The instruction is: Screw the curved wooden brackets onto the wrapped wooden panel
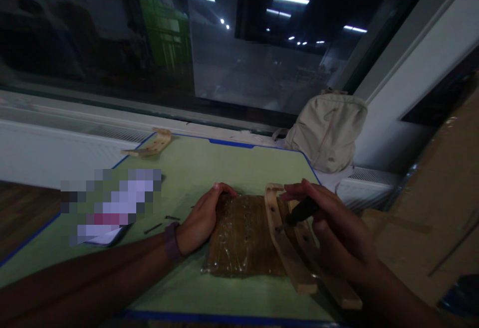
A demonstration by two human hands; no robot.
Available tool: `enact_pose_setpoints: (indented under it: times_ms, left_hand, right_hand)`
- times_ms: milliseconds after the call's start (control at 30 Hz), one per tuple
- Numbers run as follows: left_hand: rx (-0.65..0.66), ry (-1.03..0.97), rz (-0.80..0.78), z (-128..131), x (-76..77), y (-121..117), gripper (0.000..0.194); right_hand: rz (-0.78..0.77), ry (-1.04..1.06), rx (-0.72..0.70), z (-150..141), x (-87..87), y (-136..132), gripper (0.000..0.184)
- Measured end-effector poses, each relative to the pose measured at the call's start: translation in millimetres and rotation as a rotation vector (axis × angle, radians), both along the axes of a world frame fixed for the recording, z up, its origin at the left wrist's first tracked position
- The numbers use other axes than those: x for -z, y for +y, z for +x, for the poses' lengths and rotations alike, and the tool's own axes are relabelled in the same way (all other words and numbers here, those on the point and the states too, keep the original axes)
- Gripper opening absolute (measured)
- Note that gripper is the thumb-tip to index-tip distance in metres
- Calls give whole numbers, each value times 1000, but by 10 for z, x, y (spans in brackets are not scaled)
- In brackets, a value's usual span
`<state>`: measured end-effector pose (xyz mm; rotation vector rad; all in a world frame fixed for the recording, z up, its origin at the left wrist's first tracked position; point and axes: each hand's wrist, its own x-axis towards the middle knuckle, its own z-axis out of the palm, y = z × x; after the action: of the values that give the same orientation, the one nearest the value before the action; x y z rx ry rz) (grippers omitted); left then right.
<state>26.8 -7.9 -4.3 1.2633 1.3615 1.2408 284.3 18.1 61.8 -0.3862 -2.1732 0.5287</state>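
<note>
A flat brown wooden board [243, 241] wrapped in clear plastic lies on the green tabletop. My left hand [200, 221] grips its left side, fingers bent along the far edge. Across the right end of the board rests a pale curved wooden piece [290, 258] with holes. A second curved wooden piece [339, 283] lies beside it, partly behind my right hand [335, 226]. That hand is closed around a dark-handled screwdriver [301, 212], whose tip meets the nearer curved piece around a hole. Dark screws [153, 229] lie left of my left hand.
Another curved wooden piece [159, 142] sits at the table's far left corner. A pixelated phone-like object [108, 236] lies on the left. Beyond the table's blue edge [232, 143] are a beige backpack [329, 128] and a window. Cardboard [422, 193] stands at right.
</note>
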Motion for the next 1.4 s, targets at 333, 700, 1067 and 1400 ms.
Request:
enact_pose_setpoints:
  times_ms: [333, 700, 1067, 1400]
  left_hand:
    - [-14, -4, 9, 11, -41, -18, 54]
    - [-13, 25, -3, -4, 3, -4, 55]
    - [6, 23, -2, -9, 13, 3, 56]
    - [-6, 56, 10, -13, 10, 6, 56]
  right_hand:
    - [94, 46, 33, 41, -92, 54, 41]
    - [-95, 225, -30, -25, -79, 49, 39]
    - [-69, 71, -16, -17, -57, 34, 55]
    - [55, -58, -9, 8, -146, -49, 41]
